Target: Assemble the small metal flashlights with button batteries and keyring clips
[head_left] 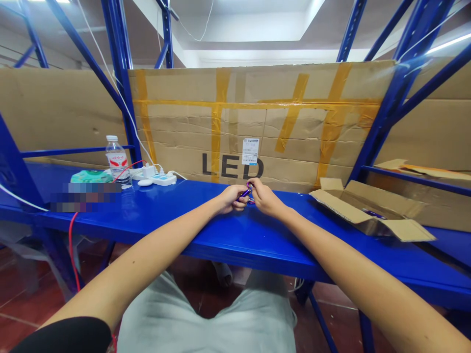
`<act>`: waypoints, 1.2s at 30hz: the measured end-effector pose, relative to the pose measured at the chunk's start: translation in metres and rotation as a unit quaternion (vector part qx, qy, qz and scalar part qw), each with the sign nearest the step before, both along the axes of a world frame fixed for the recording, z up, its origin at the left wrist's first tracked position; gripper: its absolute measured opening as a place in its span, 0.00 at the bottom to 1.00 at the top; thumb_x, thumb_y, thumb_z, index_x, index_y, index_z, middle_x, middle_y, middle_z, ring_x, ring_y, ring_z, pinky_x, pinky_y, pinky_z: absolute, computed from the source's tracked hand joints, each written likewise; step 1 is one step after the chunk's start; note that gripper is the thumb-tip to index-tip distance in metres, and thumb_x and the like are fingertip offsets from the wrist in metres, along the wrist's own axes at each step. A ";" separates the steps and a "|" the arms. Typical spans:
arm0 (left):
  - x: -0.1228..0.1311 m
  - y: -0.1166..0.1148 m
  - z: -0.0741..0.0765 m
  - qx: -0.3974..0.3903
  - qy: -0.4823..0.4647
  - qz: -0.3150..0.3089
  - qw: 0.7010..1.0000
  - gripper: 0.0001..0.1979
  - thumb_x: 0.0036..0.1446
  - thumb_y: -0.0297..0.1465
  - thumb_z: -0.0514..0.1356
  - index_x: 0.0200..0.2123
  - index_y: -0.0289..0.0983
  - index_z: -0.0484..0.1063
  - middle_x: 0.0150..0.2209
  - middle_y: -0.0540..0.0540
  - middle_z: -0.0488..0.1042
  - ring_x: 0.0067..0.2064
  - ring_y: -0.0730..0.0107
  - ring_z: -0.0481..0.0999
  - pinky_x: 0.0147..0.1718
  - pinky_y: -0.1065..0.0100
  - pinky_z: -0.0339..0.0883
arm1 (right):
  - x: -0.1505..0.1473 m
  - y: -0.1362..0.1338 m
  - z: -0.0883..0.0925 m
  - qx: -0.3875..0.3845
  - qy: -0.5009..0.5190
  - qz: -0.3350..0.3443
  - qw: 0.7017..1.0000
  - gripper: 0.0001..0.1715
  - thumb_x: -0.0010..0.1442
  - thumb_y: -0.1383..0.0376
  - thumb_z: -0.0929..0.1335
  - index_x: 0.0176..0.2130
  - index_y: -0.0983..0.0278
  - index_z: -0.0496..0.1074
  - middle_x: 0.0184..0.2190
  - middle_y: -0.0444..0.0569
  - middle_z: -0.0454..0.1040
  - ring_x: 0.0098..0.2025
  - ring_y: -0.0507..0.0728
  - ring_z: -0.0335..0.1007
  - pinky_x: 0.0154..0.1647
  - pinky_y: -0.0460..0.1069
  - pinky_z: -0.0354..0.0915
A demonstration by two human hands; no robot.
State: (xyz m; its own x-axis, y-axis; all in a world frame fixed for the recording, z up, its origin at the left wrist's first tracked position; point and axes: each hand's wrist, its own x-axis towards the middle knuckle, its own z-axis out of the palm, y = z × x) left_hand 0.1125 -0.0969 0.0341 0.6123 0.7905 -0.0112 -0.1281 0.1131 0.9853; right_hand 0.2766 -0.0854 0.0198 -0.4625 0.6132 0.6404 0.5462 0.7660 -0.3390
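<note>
Over the middle of the blue table (pixel 228 240), my two hands meet in front of me. My left hand (pixel 234 198) is closed around a slim, shiny purple object (pixel 243 194), whose kind is too small to make out. The fingers of my right hand (pixel 263 197) are pinched together at the upper end of that object, where a bit of metallic shine shows. Just below the fingertips, something small and reddish-purple (pixel 251 200) is partly hidden between the hands.
An open cardboard box (pixel 368 198) with a dark purple item (pixel 374 214) inside stands at right. To the left are a water bottle (pixel 118 162), a green packet (pixel 91 176) and a white power strip (pixel 162 179) with plugs. A large taped carton (pixel 176 132) stands behind.
</note>
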 end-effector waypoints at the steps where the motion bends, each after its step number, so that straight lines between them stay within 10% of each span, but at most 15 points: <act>1: 0.000 0.000 0.000 -0.013 -0.009 -0.007 1.000 0.14 0.63 0.31 0.46 0.24 0.37 0.57 0.15 0.56 0.51 0.12 0.81 0.45 0.12 0.75 0.39 | 0.000 0.000 0.000 -0.002 0.002 0.002 1.000 0.14 0.66 0.64 0.55 0.49 0.63 0.61 0.37 0.53 0.73 0.36 0.58 0.68 0.40 0.52 0.62; 16: -0.008 0.010 0.002 -0.064 -0.085 -0.022 0.994 0.13 0.63 0.30 0.47 0.26 0.35 0.62 0.17 0.55 0.55 0.13 0.82 0.45 0.12 0.76 0.44 | 0.003 0.001 0.003 -0.009 0.010 0.022 1.000 0.13 0.66 0.64 0.56 0.50 0.63 0.58 0.41 0.55 0.72 0.41 0.58 0.68 0.45 0.53 0.62; 25: -0.011 0.010 0.004 0.020 -0.025 0.104 0.994 0.02 0.56 0.26 0.56 0.32 0.32 0.67 0.25 0.50 0.69 0.15 0.83 0.56 0.14 0.75 0.51 | 0.021 0.019 0.000 -0.087 0.081 -0.013 0.993 0.10 0.60 0.67 0.60 0.44 0.62 0.61 0.26 0.42 0.68 0.28 0.54 0.66 0.35 0.50 0.63; 36: -0.010 0.019 -0.008 0.245 0.063 0.208 0.945 0.17 0.59 0.41 0.60 0.26 0.35 0.63 0.19 0.51 0.69 0.16 0.80 0.61 0.17 0.74 0.51 | 0.013 0.007 -0.002 -0.220 0.051 0.046 0.973 0.12 0.58 0.61 0.66 0.41 0.64 0.66 0.22 0.41 0.72 0.22 0.53 0.68 0.27 0.48 0.65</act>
